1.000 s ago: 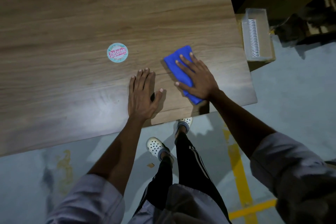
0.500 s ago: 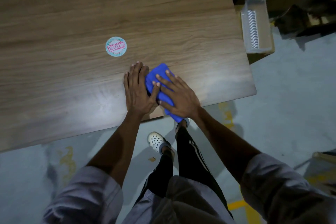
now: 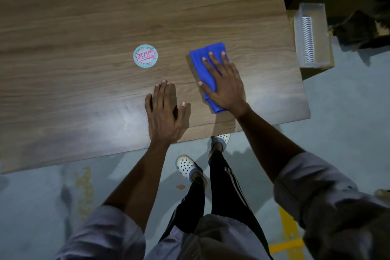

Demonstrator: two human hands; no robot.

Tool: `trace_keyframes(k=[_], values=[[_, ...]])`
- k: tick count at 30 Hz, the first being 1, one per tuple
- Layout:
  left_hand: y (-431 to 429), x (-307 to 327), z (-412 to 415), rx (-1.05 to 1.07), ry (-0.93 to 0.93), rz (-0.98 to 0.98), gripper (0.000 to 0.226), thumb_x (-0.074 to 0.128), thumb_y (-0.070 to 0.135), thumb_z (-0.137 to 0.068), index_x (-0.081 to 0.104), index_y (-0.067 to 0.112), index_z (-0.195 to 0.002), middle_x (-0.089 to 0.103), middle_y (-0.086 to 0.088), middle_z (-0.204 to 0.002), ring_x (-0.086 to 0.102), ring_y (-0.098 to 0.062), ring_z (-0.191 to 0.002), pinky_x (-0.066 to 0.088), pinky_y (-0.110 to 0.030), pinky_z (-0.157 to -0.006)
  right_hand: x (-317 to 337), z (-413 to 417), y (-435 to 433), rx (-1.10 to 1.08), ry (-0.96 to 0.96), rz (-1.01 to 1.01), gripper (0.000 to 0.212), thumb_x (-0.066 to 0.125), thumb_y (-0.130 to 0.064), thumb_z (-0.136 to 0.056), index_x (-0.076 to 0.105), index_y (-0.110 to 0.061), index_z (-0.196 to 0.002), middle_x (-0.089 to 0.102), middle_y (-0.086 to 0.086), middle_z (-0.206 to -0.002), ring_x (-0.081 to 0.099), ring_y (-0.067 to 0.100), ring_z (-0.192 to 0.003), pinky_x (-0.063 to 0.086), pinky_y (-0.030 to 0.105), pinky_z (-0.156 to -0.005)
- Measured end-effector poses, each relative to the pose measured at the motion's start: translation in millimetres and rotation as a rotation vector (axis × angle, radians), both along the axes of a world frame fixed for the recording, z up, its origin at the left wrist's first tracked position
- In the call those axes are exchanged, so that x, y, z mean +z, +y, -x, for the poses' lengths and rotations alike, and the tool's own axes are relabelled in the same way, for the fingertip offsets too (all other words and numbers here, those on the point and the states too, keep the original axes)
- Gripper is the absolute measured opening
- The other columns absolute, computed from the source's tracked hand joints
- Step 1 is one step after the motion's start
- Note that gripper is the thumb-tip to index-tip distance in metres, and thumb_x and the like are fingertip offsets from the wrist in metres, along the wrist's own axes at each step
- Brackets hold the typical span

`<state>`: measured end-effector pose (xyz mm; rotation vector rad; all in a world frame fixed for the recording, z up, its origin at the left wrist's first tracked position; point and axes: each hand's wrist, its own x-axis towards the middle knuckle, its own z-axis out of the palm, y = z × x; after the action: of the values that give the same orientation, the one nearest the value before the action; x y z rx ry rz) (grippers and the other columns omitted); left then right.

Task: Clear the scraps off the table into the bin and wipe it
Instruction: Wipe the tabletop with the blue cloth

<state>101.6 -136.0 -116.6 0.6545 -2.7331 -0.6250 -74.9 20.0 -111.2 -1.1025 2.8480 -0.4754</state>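
A folded blue cloth (image 3: 207, 55) lies on the wooden table (image 3: 84, 17) near its right front corner. My right hand (image 3: 224, 82) presses flat on the cloth with straight, spread fingers. My left hand (image 3: 164, 112) rests flat on the bare wood to the left of the cloth, close to the front edge, holding nothing. A round teal and pink sticker (image 3: 145, 56) sits on the table, left of the cloth and beyond my left hand.
A clear plastic bin (image 3: 312, 36) with a white ridged item inside stands on a cardboard box just past the table's right edge. A small brown scrap (image 3: 180, 186) lies on the grey floor by my feet. Yellow floor tape (image 3: 289, 236) runs at the lower right.
My right hand slid the cloth left until it met my left hand, then back to the right and farther from the front edge. My left hand stayed flat in place.
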Motion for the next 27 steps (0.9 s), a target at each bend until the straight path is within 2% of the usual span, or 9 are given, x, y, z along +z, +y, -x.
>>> trace_keyframes(k=[6, 8, 12, 14, 17, 20, 22, 25, 27], values=[[-1, -4, -4, 0.04, 0.191, -0.147, 0.069, 0.053, 0.041, -0.102, 0.039, -0.004, -0.152, 0.036, -0.019, -0.162, 0.026, -0.034, -0.155, 0.027, -0.058, -0.121, -2, -61, -59, 0.177, -0.007, -0.011, 0.07, 0.047, -0.055, -0.102, 0.032, -0.025, -0.164, 0.026, 0.001, -0.172, 0.014, 0.031, -0.161, 0.021, 0.05, -0.127], [-4, -2, -6, 0.053, 0.228, -0.221, 0.071, 0.055, 0.041, -0.101, 0.038, -0.005, -0.153, 0.032, -0.021, -0.163, 0.024, -0.036, -0.155, 0.025, -0.059, -0.122, 1, -88, -65, 0.224, -0.016, -0.028, 0.067, 0.039, -0.051, -0.104, 0.03, -0.024, -0.164, 0.023, 0.0, -0.173, 0.012, 0.029, -0.161, 0.019, 0.048, -0.128], [-6, 4, -18, 0.013, 0.125, -0.213, 0.067, 0.052, 0.045, -0.1, 0.041, 0.008, -0.154, 0.022, -0.016, -0.168, 0.015, -0.032, -0.158, 0.015, -0.059, -0.125, 8, -121, -56, 0.237, -0.032, -0.077, 0.068, 0.028, -0.049, -0.103, 0.026, -0.022, -0.165, 0.017, 0.001, -0.174, 0.007, 0.028, -0.162, 0.014, 0.045, -0.13], [-4, 5, -25, -0.012, 0.063, -0.178, 0.067, 0.05, 0.05, -0.099, 0.043, 0.012, -0.153, 0.02, -0.015, -0.169, 0.013, -0.031, -0.159, 0.006, -0.055, -0.128, 9, -131, -46, 0.212, -0.056, -0.089, 0.069, 0.033, -0.049, -0.101, 0.025, -0.024, -0.166, 0.014, 0.0, -0.175, 0.003, 0.026, -0.162, 0.013, 0.045, -0.13], [-2, 4, -33, -0.027, 0.026, -0.149, 0.063, 0.049, 0.052, -0.1, 0.048, 0.014, -0.15, 0.026, -0.014, -0.167, 0.015, -0.031, -0.158, 0.003, -0.054, -0.128, 7, -143, -18, 0.21, -0.083, -0.063, 0.074, 0.042, -0.05, -0.099, 0.023, -0.025, -0.166, 0.014, -0.002, -0.175, 0.003, 0.025, -0.162, 0.015, 0.046, -0.129], [-7, 2, -36, 0.009, 0.017, -0.1, 0.055, 0.044, 0.045, -0.104, 0.053, 0.01, -0.146, 0.04, -0.01, -0.162, 0.023, -0.029, -0.156, 0.009, -0.059, -0.126, 4, -132, 14, 0.181, -0.058, -0.006, 0.069, 0.047, -0.051, -0.104, 0.028, -0.025, -0.165, 0.02, -0.002, -0.173, 0.006, 0.028, -0.162, 0.019, 0.048, -0.128], [-12, 2, -35, 0.025, 0.023, 0.035, 0.047, 0.046, 0.037, -0.104, 0.059, 0.009, -0.141, 0.05, -0.009, -0.155, 0.034, -0.031, -0.151, 0.011, -0.058, -0.126, 2, -114, 28, 0.085, -0.052, -0.006, 0.067, 0.047, -0.053, -0.105, 0.03, -0.027, -0.164, 0.022, -0.003, -0.173, 0.008, 0.028, -0.162, 0.02, 0.047, -0.128], [-23, 3, -28, 0.04, 0.085, 0.192, 0.032, 0.05, 0.024, -0.105, 0.071, 0.008, -0.123, 0.068, -0.008, -0.135, 0.056, -0.031, -0.133, 0.02, -0.058, -0.123, 1, -82, 33, -0.038, -0.065, -0.032, 0.069, 0.046, -0.055, -0.105, 0.026, -0.029, -0.165, 0.017, -0.003, -0.174, 0.006, 0.028, -0.162, 0.018, 0.048, -0.128], [-33, 1, -22, 0.067, 0.126, 0.209, 0.03, 0.05, 0.02, -0.105, 0.073, 0.006, -0.117, 0.074, -0.009, -0.118, 0.064, -0.029, -0.116, 0.029, -0.056, -0.119, 0, -64, 23, -0.096, -0.063, -0.021, 0.069, 0.045, -0.054, -0.105, 0.026, -0.028, -0.165, 0.018, -0.002, -0.174, 0.007, 0.03, -0.162, 0.02, 0.051, -0.127]])
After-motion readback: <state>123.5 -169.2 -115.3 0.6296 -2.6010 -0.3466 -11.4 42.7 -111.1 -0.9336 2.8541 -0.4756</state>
